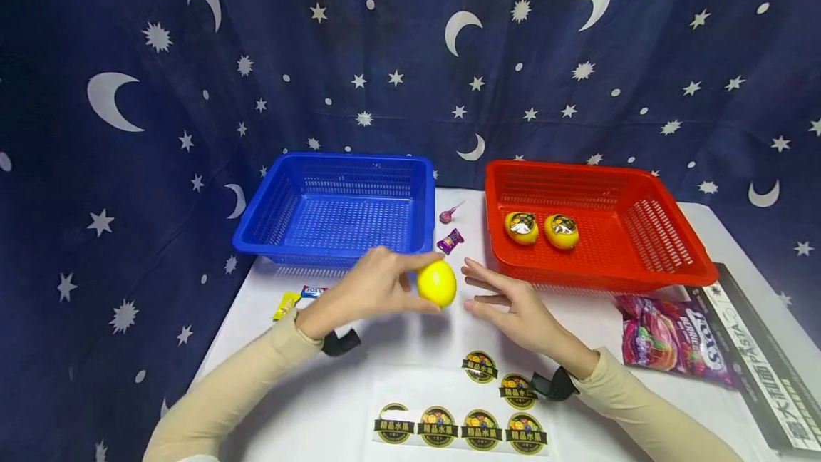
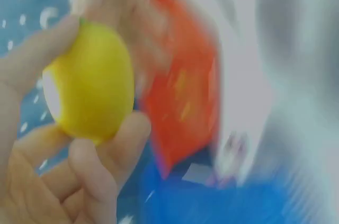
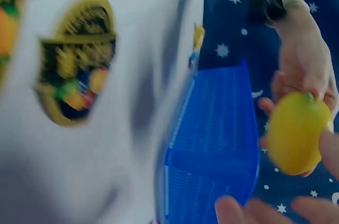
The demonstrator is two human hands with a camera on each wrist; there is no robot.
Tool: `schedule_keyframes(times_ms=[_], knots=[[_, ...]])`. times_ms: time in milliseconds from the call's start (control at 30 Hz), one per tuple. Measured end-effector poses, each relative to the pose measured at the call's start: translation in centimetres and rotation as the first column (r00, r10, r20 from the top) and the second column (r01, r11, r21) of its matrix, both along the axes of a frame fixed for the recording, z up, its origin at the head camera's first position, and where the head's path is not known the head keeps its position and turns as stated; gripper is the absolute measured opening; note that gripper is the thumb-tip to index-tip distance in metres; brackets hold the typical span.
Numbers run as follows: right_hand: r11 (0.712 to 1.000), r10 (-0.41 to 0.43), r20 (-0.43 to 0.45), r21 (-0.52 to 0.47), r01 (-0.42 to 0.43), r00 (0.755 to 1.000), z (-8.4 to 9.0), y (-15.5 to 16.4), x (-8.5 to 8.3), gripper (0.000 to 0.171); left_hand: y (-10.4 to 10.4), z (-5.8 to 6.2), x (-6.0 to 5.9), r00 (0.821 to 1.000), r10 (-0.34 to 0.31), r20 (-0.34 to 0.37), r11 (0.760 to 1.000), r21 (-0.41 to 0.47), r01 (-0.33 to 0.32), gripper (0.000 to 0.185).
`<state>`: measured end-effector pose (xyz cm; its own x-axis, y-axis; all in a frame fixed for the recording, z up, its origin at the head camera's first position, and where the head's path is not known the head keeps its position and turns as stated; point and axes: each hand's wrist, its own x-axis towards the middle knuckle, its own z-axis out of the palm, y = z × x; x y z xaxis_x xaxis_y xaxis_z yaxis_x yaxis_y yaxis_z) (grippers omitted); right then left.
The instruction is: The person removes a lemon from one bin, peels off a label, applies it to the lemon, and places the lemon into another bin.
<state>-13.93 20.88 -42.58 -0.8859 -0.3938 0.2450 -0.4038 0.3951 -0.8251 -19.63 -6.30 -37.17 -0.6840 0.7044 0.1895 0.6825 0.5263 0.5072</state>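
Observation:
My left hand (image 1: 381,284) holds a yellow lemon (image 1: 437,284) above the table, thumb and fingers curled round its sides. In the left wrist view the lemon (image 2: 92,82) shows whole, a green tip at one end. Just right of it, my right hand (image 1: 522,312) hovers with fingers spread and nothing in them. Seen from the right wrist, the lemon (image 3: 297,133) lies close to the right fingers but a gap cannot be judged there. Two more lemons, one of them here (image 1: 561,232), sit in the red basket (image 1: 616,262), each with a black and gold label on top.
A blue basket (image 1: 333,255) stands at the back left. Between the baskets lie a lollipop (image 1: 447,215) and a purple wrapped candy (image 1: 450,241). Round stickers (image 1: 482,430) lie along the front. A purple candy bag (image 1: 676,341) and a long dark box (image 1: 757,362) are on the right.

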Motion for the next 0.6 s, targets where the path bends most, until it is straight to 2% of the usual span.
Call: schedule_keyframes(times_ms=[100, 200, 333, 400, 500, 600], knots=[[0.994, 0.094, 0.008, 0.053, -0.094, 0.996, -0.8, -0.2, 0.5, 0.067, 1.1, -2.9, 1.9, 0.999, -0.017, 0.034, 1.000, 0.025, 0.016, 0.078], [0.986, 0.127, 0.011, 0.104, -0.127, 0.992, -1.7, -0.3, 0.5, 0.067, 2.0, -4.7, 2.2, 0.999, -0.007, 0.036, 1.000, 0.031, 0.006, 0.078], [0.974, 0.078, -0.028, 0.217, -0.070, 0.997, -2.6, -0.2, 0.2, 0.065, 2.8, -5.7, 1.9, 0.999, 0.019, 0.026, 0.999, -0.034, -0.019, 0.082], [0.954, 0.052, -0.055, 0.299, -0.033, 0.997, -3.0, -0.2, 0.0, 0.064, 3.1, -6.0, 1.7, 0.999, 0.025, 0.037, 0.996, -0.087, -0.022, 0.083], [0.910, 0.040, -0.078, 0.415, -0.004, 0.996, -3.5, -0.3, -0.3, 0.064, 3.4, -6.4, 1.4, 0.997, 0.036, 0.072, 0.988, -0.155, -0.024, 0.086], [0.890, 0.046, -0.061, 0.457, -0.013, 0.997, -3.5, -0.4, -0.4, 0.064, 3.4, -6.6, 1.4, 0.994, 0.041, 0.105, 0.982, -0.186, -0.021, 0.087]])
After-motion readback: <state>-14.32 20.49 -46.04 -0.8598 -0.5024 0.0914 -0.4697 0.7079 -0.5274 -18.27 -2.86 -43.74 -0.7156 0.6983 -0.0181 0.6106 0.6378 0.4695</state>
